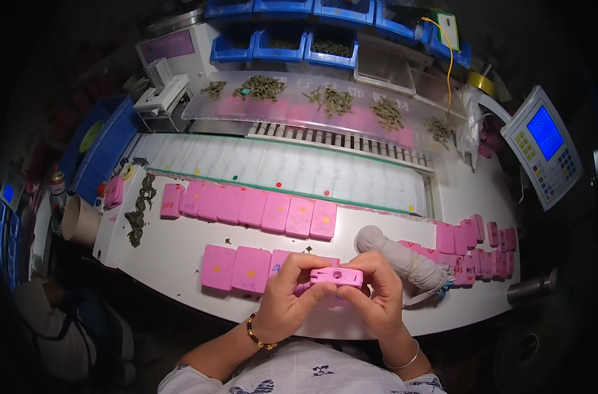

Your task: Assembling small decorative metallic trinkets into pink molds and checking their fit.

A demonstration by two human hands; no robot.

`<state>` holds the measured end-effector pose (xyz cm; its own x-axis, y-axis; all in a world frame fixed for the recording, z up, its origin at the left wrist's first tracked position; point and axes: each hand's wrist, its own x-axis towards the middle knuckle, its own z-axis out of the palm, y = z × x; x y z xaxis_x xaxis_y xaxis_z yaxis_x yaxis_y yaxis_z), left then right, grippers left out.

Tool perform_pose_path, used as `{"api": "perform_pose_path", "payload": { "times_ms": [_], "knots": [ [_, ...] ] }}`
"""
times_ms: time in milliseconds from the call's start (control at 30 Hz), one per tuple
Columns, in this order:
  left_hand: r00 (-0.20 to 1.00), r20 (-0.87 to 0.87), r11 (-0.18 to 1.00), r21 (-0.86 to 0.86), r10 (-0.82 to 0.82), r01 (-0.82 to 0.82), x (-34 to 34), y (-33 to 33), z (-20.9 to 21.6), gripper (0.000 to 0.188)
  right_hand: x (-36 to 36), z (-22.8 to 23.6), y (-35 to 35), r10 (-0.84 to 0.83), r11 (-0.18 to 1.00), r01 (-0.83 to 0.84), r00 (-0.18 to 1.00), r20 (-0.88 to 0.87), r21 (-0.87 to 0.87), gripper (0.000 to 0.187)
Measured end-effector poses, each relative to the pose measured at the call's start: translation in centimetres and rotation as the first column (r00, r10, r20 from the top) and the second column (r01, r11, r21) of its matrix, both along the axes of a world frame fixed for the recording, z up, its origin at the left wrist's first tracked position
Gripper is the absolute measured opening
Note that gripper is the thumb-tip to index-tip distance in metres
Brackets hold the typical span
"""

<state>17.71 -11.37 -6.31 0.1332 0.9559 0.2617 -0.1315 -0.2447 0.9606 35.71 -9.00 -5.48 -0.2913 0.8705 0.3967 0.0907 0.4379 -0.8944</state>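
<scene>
Between my two hands, above the front of the white table, is a pink rubber mould [337,277], its narrow side turned up to show a round hole and a seam. My left hand [289,299] grips its left end with thumb and fingers. The right end is pinched by my right hand [378,295]. Just under and behind my left hand lies a row of pink moulds [252,269], partly covered by the hands. Farther back stands another row of pink moulds [275,211], several with yellow dots.
A bundle of grey-white cloth [404,262] lies right of my hands, beside more pink blocks [473,240]. Dark green small pieces [136,220] lie at left and in heaps on a clear shelf [299,115]. Blue bins [282,46] stand behind; a keypad panel [542,144] at right.
</scene>
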Motion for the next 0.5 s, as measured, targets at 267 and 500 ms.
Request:
{"api": "perform_pose_path", "payload": {
  "times_ms": [267,500],
  "knots": [
    [0.991,-0.057,0.991,0.071,0.118,-0.114,0.1,0.2,0.9,0.028,-0.2,-0.1,0.0,-0.017,0.999,0.014,0.998,0.055,0.048,0.033],
    [0.961,-0.094,0.966,0.03,0.259,-0.257,0.2,1.1,0.5,0.062,-0.4,-0.1,0.9,-0.19,0.785,-0.228,0.796,-0.575,-0.576,0.031]
  ]
}}
